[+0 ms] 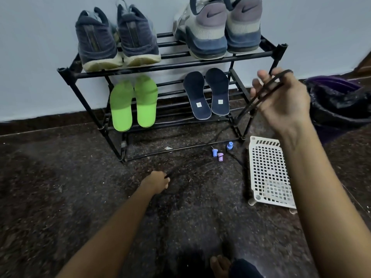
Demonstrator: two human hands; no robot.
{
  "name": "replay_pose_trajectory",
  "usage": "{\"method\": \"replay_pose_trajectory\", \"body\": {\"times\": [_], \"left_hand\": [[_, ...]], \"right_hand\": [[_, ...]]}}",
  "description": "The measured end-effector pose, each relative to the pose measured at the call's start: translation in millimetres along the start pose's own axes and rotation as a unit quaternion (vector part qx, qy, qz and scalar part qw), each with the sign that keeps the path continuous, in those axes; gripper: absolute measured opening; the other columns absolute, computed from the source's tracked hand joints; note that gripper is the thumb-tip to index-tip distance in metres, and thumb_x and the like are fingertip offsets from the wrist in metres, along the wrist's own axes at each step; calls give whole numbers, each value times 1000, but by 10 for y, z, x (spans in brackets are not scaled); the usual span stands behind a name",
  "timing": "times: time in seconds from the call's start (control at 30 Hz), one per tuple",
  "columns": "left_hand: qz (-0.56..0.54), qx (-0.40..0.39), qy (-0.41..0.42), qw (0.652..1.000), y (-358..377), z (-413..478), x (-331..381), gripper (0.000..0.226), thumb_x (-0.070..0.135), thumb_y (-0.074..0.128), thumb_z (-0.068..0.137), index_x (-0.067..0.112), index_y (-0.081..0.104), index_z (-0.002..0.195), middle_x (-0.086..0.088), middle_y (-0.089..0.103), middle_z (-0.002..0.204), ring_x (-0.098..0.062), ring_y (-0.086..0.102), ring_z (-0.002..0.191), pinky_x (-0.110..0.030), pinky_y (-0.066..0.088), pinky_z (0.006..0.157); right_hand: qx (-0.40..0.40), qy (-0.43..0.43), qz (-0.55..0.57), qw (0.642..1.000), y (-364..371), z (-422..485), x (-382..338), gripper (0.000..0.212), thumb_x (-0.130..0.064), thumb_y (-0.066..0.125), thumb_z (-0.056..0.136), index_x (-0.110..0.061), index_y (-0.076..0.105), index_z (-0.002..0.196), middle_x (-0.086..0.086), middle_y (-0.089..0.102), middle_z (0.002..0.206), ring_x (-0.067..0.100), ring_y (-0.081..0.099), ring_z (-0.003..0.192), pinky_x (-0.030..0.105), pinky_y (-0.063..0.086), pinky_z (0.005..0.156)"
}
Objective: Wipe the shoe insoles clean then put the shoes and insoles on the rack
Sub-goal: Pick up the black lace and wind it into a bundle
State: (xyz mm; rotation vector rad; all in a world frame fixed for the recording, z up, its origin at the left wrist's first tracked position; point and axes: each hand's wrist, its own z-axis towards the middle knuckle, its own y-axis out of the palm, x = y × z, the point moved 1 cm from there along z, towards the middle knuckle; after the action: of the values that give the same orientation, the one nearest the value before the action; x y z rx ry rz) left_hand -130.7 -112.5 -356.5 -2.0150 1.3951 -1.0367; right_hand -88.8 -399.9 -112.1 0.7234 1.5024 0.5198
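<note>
**Inspector:** What is nearest?

**Assistant:** A bare foot at the bottom edge, on the dark speckled floor. Ahead of it the left hand sits low over the floor with its fingers curled. It appears to pinch the end of a black cord, though blur leaves that uncertain.

**Inspector:** And the right hand?

**Assistant:** The right hand is up by the rack's right end, fingers partly curled round loops of the cord. Below its forearm lies a white perforated tray. Three small plastic caps lie just left of the tray.

**Inspector:** Task items?

**Assistant:** All are on the black rack. On the middle tier the green insoles lie at the left and the navy insoles at the right. On the top tier the dark blue shoes stand at the left and the grey sneakers at the right, heels outward. A bin with a black liner stands at far right.
</note>
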Motion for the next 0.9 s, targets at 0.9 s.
{"method": "replay_pose_trajectory", "body": {"times": [0.9], "left_hand": [[-475,87,165,860,-521,-259,893,11,15,52,100,15,61,94,7,60,70,1,52,53,-12,37,48]], "right_hand": [[-188,141,-708,666,-855,-155,1599,42,-24,71,82,-18,54,120,2,63,103,15,58,90,12,43,73]]}}
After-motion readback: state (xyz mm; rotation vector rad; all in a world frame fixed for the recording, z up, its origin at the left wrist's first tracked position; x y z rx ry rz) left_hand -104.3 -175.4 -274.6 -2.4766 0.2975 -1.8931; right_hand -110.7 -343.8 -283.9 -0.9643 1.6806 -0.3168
